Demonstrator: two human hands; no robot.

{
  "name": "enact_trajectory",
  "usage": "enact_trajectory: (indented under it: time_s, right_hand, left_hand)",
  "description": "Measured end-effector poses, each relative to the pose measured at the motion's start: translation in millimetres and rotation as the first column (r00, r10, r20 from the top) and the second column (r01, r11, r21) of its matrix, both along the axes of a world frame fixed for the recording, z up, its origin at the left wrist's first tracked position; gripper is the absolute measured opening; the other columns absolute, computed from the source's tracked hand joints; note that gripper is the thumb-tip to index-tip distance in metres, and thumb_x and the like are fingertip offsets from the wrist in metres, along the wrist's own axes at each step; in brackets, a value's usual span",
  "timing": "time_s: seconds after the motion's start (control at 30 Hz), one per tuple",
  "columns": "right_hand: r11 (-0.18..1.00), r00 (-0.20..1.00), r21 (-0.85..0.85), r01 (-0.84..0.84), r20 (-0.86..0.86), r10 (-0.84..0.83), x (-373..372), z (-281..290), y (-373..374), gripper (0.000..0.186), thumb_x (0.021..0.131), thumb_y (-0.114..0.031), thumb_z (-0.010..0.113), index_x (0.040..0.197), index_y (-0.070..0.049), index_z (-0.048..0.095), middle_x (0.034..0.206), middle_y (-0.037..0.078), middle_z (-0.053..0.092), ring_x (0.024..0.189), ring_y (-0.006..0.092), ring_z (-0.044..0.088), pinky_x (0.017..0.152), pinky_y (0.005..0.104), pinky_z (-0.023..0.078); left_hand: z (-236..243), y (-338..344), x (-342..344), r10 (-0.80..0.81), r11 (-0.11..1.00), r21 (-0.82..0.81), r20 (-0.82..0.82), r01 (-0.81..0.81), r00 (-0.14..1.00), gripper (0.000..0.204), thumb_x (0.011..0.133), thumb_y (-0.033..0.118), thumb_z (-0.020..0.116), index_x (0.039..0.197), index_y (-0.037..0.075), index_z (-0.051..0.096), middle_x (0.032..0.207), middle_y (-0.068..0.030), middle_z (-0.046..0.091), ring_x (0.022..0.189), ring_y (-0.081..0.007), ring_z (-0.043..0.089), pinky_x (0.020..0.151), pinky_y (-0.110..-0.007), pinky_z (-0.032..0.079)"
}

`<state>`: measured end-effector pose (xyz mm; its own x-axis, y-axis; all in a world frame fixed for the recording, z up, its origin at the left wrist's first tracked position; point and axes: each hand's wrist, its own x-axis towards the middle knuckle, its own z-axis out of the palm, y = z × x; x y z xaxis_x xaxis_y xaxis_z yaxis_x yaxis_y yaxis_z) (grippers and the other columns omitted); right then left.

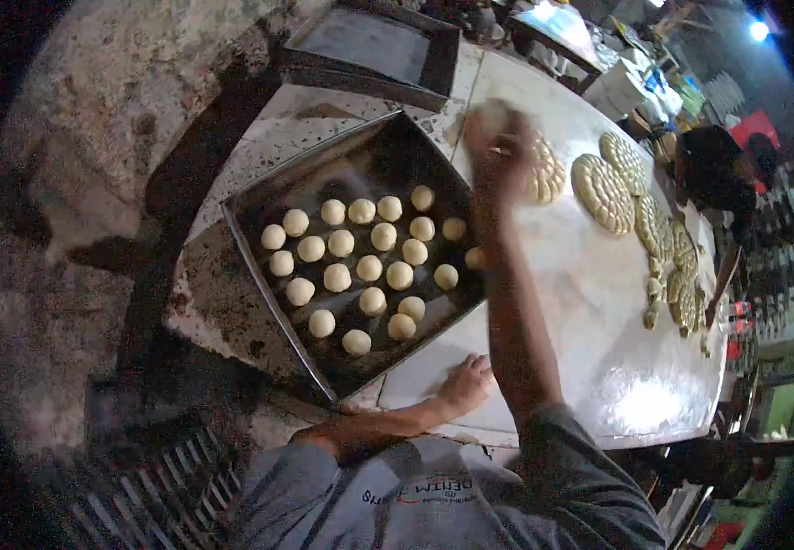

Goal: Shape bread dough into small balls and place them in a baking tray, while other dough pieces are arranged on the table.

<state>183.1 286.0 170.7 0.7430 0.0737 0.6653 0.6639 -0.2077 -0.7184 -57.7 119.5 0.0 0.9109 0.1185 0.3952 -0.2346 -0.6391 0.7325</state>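
My right hand [498, 137] is stretched out over the far part of the white table, smeared by motion. Its fingers cannot be made out, nor whether they hold anything. Beside it lies a round cluster of dough pieces [548, 176], partly covered by the hand. Resting on the tabletop near my body is my left hand [466, 385], its fingers loosely bent and nothing seen in them. To the left stands a dark square baking tray [273, 316] with several pale dough balls [341, 243] spread over its bottom. My right forearm hides part of the tray's right side.
More round dough clusters [604, 193] and smaller dough pieces [686, 298] lie along the right of the white table [589, 339]. A second dark tray [369, 41] sits behind the first. Another person [713, 170] is at the far right. A slatted rack [159, 481] stands lower left.
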Motion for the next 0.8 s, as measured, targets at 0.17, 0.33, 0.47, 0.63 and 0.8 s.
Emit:
enact_trajectory:
  time_s: [0.17, 0.33, 0.47, 0.63, 0.8]
  right_hand:
    - [0.968, 0.99, -0.206, -0.142, -0.034, 0.138, -63, -36, -56, 0.03, 0.078, -0.013, 0.066, 0.104, -0.001, 0.057, 0.101, 0.013, 0.058, 0.083, 0.0197, 0.057, 0.067, 0.0293, 0.047]
    - [0.782, 0.713, -0.424, 0.457, -0.352, -0.607, -73, -105, -340, 0.018, 0.083, -0.021, 0.057, 0.088, -0.004, 0.061, 0.092, 0.012, 0.058, 0.081, 0.0229, 0.058, 0.069, 0.0324, 0.046]
    - [0.6, 0.567, -0.559, 0.572, -0.259, -0.782, -76, -170, -505, 0.019, 0.077, -0.024, 0.06, 0.076, -0.005, 0.064, 0.092, 0.014, 0.057, 0.083, 0.0297, 0.054, 0.075, 0.039, 0.044]
    - [0.37, 0.489, -0.74, 0.562, -0.063, -0.87, -91, -159, -563, 0.021, 0.078, -0.023, 0.057, 0.09, -0.006, 0.06, 0.093, 0.013, 0.055, 0.092, 0.0302, 0.049, 0.082, 0.0412, 0.039]
    - [0.451, 0.487, -0.78, 0.435, -0.218, -0.846, -90, -155, -561, 0.025, 0.08, -0.028, 0.053, 0.09, -0.006, 0.058, 0.096, 0.013, 0.054, 0.095, 0.0297, 0.047, 0.084, 0.0425, 0.037]
  left_hand:
    - [-11, 22, 5, 0.018, 0.959, -0.257, -0.356, -0.117, 0.934, 0.04, 0.066, 0.026, 0.072, 0.095, 0.004, 0.055, 0.094, -0.0159, 0.055, 0.09, -0.0314, 0.054, 0.078, -0.04, 0.045]
    - [32, -15, 47, 0.167, 0.975, -0.122, -0.148, -0.186, 0.975, 0.036, 0.067, 0.037, 0.072, 0.084, 0.007, 0.061, 0.076, -0.0113, 0.06, 0.066, -0.0295, 0.057, 0.057, -0.04, 0.046]
    - [39, -16, 52, 0.016, 0.94, 0.322, -0.381, 0.116, 0.925, 0.031, 0.067, 0.035, 0.066, 0.078, 0.005, 0.063, 0.086, -0.0146, 0.059, 0.089, -0.0291, 0.051, 0.08, -0.044, 0.039]
    - [22, -87, 120, 0.212, 0.907, 0.386, -0.077, -0.167, 0.974, 0.021, 0.072, 0.022, 0.059, 0.066, 0.002, 0.054, 0.078, -0.0143, 0.054, 0.084, -0.0319, 0.049, 0.08, -0.045, 0.04]
    - [3, -152, 79, 0.122, 0.911, 0.404, -0.066, -0.085, 0.99, 0.01, 0.072, 0.003, 0.053, 0.063, 0.002, 0.049, 0.072, -0.0148, 0.051, 0.076, -0.0322, 0.048, 0.076, -0.045, 0.04]
